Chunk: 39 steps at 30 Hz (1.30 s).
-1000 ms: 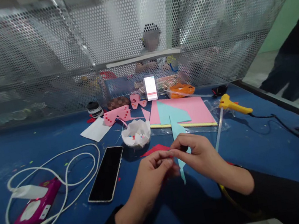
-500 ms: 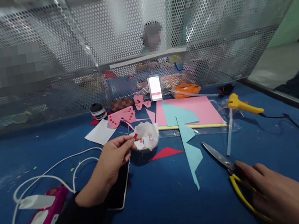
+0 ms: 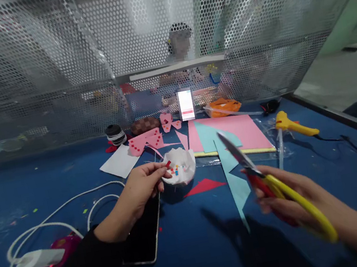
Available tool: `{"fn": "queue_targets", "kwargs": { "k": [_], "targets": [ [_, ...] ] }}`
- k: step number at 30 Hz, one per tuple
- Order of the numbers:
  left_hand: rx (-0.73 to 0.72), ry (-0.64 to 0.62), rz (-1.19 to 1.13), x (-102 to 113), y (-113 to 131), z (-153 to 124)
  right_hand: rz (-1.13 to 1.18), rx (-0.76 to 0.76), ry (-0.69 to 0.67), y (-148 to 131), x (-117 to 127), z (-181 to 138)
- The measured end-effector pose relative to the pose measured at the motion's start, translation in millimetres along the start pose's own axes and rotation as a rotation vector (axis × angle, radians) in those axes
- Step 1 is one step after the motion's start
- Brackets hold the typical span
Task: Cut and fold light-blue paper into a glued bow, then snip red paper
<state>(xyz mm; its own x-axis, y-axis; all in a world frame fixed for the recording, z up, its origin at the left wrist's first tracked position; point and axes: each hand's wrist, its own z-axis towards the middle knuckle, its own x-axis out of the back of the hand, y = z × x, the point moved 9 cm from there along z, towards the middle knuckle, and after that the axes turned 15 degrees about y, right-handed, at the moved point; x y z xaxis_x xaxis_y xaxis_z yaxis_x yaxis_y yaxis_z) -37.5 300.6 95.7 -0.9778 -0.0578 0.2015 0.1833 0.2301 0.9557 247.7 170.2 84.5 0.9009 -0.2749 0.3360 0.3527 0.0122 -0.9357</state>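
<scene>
Pinching one small red piece (image 3: pixel 168 164) between thumb and fingers: left hand (image 3: pixel 143 188), at the left rim of one white paper bowl (image 3: pixel 187 162). Bowl holds several tiny coloured bits, too small to count. Right hand (image 3: pixel 284 195) is curled around the handles of one pair of scissors (image 3: pixel 262 178), yellow and red, raised over the table (image 3: pixel 192 250), blades together, tip pointing away and left. One red paper triangle (image 3: pixel 206 185) lies just beside the bowl, near side. Two light-blue papers: one jagged strip (image 3: pixel 238 187), one sheet (image 3: pixel 208 135) on one pink sheet (image 3: pixel 250 128). Two pink cut-outs with red dots behind the bowl: one larger (image 3: pixel 145 138), one smaller (image 3: pixel 167 123). One white paper (image 3: pixel 121 160) left of them. One dark phone (image 3: pixel 144 236), partly under the left forearm. One yellow glue gun (image 3: pixel 294 124), far right, one glue stick (image 3: pixel 280 148) at it. One lit screen (image 3: pixel 186 104) upright at the back. One person (image 3: pixel 180 45) behind the mesh (image 3: pixel 143 33).
</scene>
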Motion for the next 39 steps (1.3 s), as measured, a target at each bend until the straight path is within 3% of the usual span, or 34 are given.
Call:
{"fn": "queue_targets", "kwargs": {
  "k": [3, 6, 11, 15, 25, 30, 39],
  "targets": [
    [0.001, -0.001, 0.011, -3, 6, 4, 0.195, -0.149, -0.251, -18, -61, 25],
    [0.009, 0.008, 0.005, -5, 8, 8, 0.227, -0.125, -0.318, -30, -85, 40],
    [0.062, 0.028, -0.015, -13, -4, 14, 0.087, -0.155, -0.27, -6, -82, 43],
    [0.099, 0.028, 0.003, -20, -12, 15, -0.052, -0.087, -0.257, 5, -79, 42],
    [0.163, -0.004, -0.025, -25, -23, 18, -0.022, -0.04, -0.355, -9, -99, 42],
    [0.179, -0.03, -0.034, -26, -26, 17, -0.113, 0.033, -0.38, -15, -104, 43],
    [0.201, -0.019, -0.056, -26, -27, 19, -0.073, 0.024, -0.402, -15, -109, 44]
  ]
}}
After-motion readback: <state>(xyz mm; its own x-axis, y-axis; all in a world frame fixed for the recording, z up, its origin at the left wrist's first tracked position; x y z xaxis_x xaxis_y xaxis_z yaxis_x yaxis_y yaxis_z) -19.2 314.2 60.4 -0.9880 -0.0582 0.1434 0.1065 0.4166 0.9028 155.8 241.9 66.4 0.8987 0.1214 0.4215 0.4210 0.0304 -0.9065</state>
